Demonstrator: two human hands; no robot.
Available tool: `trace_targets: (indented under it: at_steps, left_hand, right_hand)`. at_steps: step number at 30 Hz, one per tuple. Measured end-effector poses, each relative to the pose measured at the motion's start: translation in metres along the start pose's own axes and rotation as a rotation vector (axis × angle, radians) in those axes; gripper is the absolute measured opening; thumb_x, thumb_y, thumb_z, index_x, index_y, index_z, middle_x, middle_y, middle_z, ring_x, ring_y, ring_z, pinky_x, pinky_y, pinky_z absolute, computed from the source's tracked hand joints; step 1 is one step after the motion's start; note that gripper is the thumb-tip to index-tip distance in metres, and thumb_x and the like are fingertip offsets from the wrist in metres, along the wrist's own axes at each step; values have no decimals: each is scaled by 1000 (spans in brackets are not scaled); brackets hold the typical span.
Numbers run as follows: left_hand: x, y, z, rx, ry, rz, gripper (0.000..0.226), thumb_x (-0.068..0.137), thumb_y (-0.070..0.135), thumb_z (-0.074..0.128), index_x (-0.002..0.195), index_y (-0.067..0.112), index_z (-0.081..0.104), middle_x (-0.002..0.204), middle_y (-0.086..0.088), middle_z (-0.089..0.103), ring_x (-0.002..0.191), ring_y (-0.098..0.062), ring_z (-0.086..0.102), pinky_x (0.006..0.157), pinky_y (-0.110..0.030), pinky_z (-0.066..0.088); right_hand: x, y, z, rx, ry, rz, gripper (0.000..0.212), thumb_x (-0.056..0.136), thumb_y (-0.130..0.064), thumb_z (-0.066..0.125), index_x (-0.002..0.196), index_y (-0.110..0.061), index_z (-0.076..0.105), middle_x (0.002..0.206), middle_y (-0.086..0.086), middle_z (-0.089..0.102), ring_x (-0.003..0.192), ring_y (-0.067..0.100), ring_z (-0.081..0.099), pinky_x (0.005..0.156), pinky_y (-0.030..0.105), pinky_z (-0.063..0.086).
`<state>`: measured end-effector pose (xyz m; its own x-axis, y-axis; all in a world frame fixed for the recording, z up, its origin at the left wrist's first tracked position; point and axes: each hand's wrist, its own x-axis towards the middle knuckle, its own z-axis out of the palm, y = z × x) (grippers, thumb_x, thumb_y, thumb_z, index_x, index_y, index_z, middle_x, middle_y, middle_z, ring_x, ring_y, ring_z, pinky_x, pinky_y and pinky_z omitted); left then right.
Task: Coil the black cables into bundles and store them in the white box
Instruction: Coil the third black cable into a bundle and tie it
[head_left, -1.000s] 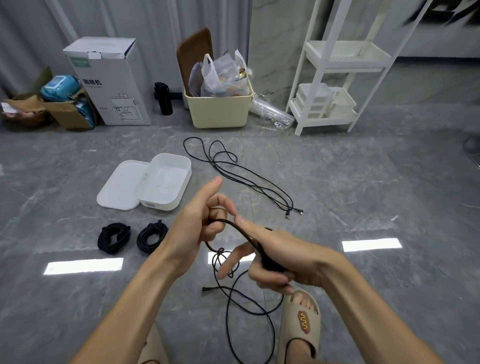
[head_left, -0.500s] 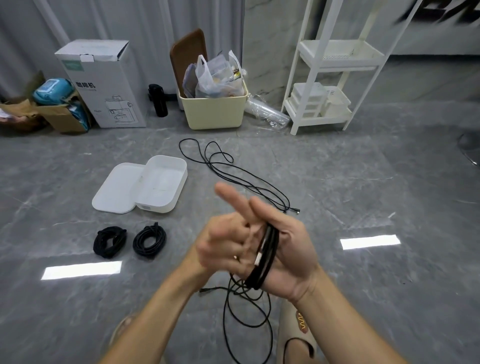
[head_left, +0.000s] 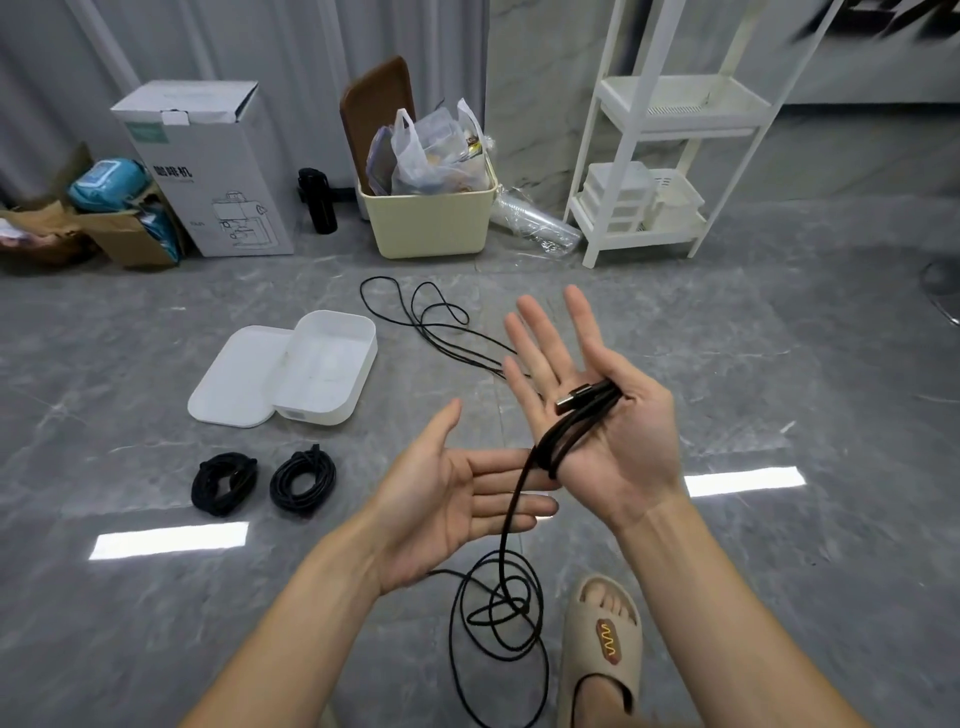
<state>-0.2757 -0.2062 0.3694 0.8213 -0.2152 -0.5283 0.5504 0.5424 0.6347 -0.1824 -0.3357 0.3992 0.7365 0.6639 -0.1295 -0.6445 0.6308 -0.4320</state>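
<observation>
Winding cable (head_left: 582, 415) round spread right hand (head_left: 597, 410), left hand (head_left: 447, 499) flat, fingers touching the hanging strand; keep turns snug. White box (head_left: 327, 364) beyond left hand.

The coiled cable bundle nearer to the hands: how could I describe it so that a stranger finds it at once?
Find the open white box on the grey floor, its lid lying beside it. Nearer the person lie two black bundles. Take the right bundle, a rounder ring of loops; the left bundle is flatter and tighter.
</observation>
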Motion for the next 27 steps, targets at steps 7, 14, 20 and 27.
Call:
trace_targets:
  at_steps: [7, 14, 20, 27]
  left_hand:
    - [-7, 4, 2, -46, -5, -43, 92, 97, 68, 15, 117, -4, 69, 120, -24, 68, 109, -33, 69, 86, -35, 59]
    - [-12, 6, 4, -30, -10, -61, 91, 96, 69, 17, 110, -3, 72, 118, -25, 69, 107, -35, 70, 79, -34, 60]
    - [-10, 2, 1, 70, -9, -60, 83, 98, 66, 24, 112, 2, 74, 105, -16, 73, 79, -22, 69, 75, -31, 57]
    - [-9, 5, 3, 267, 14, -41, 77, 96, 68, 23, 122, 12, 69, 72, 3, 56, 57, -9, 32, 56, -21, 31]
  right_hand:
    - [1, -6, 1, -121, 51, -79, 43, 104, -18, 33, 145, -26, 46, 137, 8, 62, 129, 20, 58, 115, 40, 35]
    - [3, -5, 2, -361, 155, -198, 40, 105, -18, 33, 141, -31, 45, 138, 2, 62, 133, 13, 52, 114, 33, 33]
    - [7, -8, -4, -394, 383, -292, 52, 99, -15, 46, 148, -32, 39, 148, -4, 52, 141, 7, 39, 103, 27, 29]
    - [9, -5, -22, -827, 565, -339, 56, 98, -3, 33, 139, -36, 51, 136, -16, 57, 123, -8, 46, 102, 19, 28]
